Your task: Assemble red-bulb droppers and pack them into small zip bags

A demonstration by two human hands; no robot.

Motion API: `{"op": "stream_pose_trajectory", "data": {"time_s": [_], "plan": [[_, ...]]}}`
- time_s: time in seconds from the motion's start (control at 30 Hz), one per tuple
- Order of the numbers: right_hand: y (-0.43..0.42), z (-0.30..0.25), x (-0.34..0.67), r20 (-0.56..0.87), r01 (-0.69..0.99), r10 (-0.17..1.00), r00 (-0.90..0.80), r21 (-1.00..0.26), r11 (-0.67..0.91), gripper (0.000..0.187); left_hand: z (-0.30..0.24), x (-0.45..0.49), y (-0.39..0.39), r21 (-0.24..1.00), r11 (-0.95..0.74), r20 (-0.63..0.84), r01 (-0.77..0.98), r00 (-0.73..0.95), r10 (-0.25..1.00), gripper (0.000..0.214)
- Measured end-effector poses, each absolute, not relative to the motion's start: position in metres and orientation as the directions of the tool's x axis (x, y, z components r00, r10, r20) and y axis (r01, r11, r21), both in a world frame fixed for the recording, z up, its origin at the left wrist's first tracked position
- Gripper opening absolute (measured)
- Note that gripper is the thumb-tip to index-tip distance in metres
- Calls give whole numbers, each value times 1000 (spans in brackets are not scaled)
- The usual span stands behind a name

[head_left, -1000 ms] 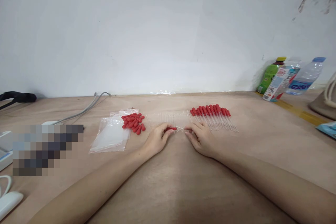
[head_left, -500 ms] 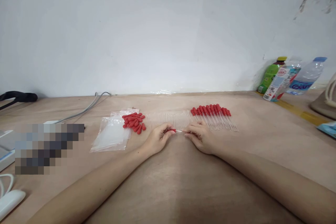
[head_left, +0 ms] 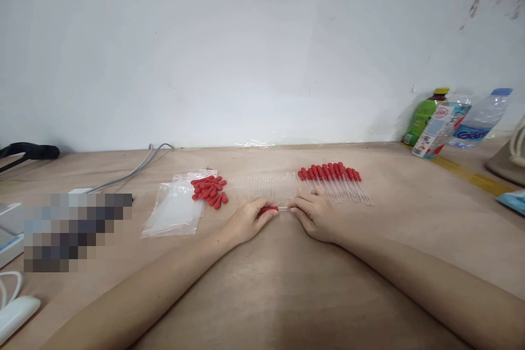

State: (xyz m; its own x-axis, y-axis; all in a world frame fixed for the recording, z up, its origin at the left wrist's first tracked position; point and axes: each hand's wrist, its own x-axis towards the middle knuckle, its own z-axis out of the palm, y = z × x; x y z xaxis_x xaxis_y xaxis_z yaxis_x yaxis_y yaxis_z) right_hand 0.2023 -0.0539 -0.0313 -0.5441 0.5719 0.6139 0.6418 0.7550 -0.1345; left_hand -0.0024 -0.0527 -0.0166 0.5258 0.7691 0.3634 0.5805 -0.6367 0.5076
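Left hand (head_left: 254, 219) pinches a red bulb (head_left: 269, 209), right hand (head_left: 314, 214) grips a clear tube (head_left: 284, 209) lined up with the bulb's mouth, both low over the table (head_left: 246, 295), seating depth unclear; pressure should run straight along the tube, without sideways strain

From here I see matt, rubber-like bulbs (head_left: 210, 191) and glossy plastic bags (head_left: 171, 209) left of centre, smooth transparent tubes (head_left: 262, 188) at centre.

The left hand (head_left: 251, 221), right hand (head_left: 315, 216) and right forearm (head_left: 410, 273) are bare. The bare left forearm (head_left: 164, 279), lower left of frame, carries a small spot (head_left: 218, 240) near its wrist.
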Motion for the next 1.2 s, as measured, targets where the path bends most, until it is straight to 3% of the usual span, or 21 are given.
{"op": "stream_pose_trajectory", "data": {"time_s": [0.4, 0.8, 1.0, 1.1, 1.2], "plan": [[-57, -32, 192, 518, 643, 661, -543, -250, 724, 23, -22, -3, -55, 560, -654, 391, 510, 533, 750, 18], [-51, -30, 186, 403, 663, 722, -562, -303, 685, 28, -22, -5, -50, 427, -721, 440, 546, 571, 693, 17], [-55, -8, 188, 365, 675, 695, -619, -206, 709, 22, -17, -13, -47, 358, -739, 491, 571, 557, 669, 17], [-51, 5, 197, 328, 743, 783, -528, -269, 613, 20, -19, -21, -41, 303, -699, 536, 647, 491, 687, 35], [-36, 16, 212, 283, 837, 917, -279, -397, 377, 20, -23, -26, -36, 265, -637, 485, 724, 471, 737, 42]]}}
